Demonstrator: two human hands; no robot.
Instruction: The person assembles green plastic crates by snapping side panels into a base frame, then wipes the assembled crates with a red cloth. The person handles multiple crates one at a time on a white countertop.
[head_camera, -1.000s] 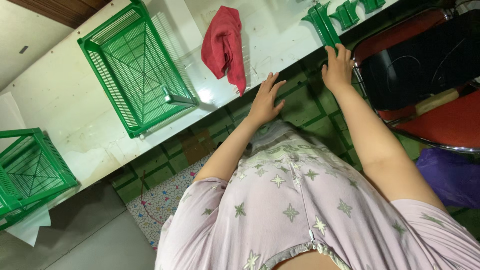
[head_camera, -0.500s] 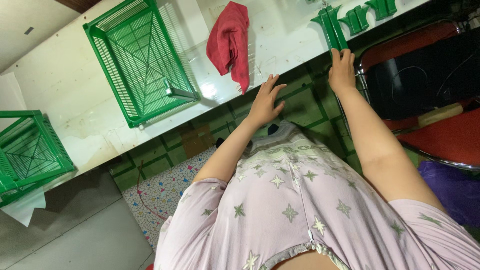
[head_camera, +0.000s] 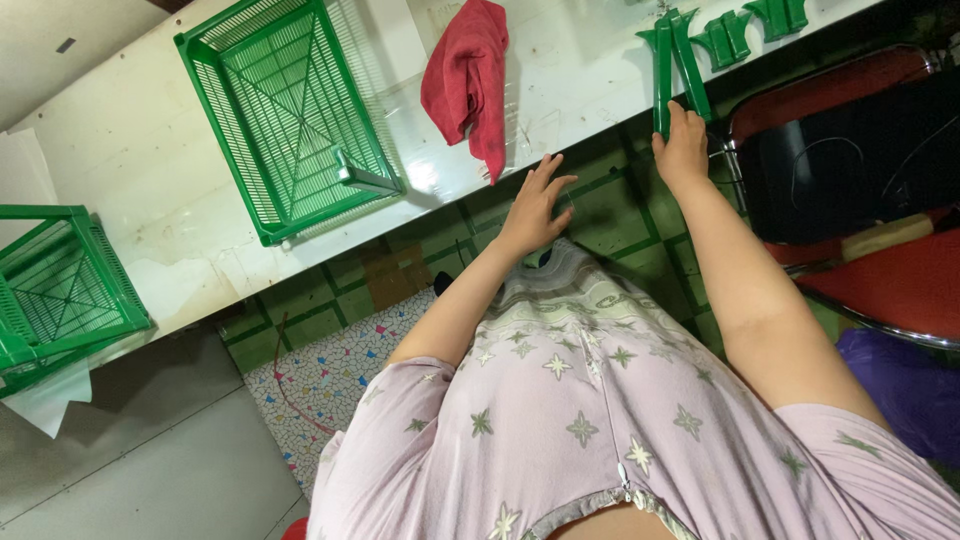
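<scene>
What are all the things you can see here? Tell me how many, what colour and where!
flat basket tray: one, green, on the white table, middle left
folded basket frame: one, green, at the table's left end
cloth: one, red, lying on the table and drooping over its edge
long plastic bars: a pair, green, at the table's edge on the right
small plastic pieces: at least two, green, top right of the table
table: one, white
chair: one, red and black, on the right
bag: one, purple, under the chair
left hand: open, spread, near the table edge below the cloth
right hand: touching the lower end of the long plastic bars
</scene>
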